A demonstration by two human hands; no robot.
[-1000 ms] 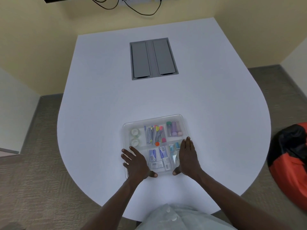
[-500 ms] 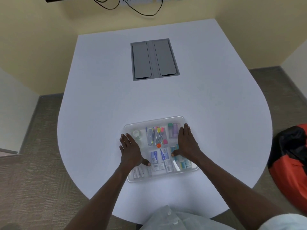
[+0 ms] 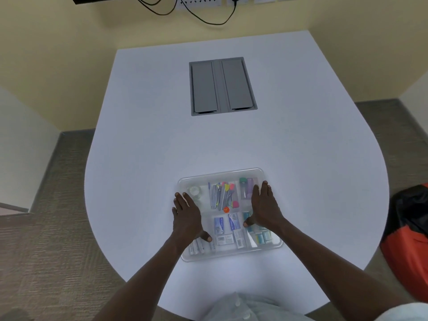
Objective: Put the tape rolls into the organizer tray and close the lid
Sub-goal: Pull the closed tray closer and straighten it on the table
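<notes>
Clear plastic organizer tray point(image 3: 273, 247) near our edge of the white table point(image 3: 162, 140), lid on, tape roll point(image 3: 195, 190) in its far-left compartment, our left hand point(image 3: 187, 219) and right hand point(image 3: 264, 208) pressed flat on top, fingers spread

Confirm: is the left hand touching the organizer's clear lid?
Touching. The head view shows the left hand lying flat on the clear lid over the organizer's left side, no gap visible beneath the palm.

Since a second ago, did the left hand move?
Yes. The left hand slid away from the person along the organizer tray, toward the grey hatch. It now hides one tape roll compartment partly.
</notes>
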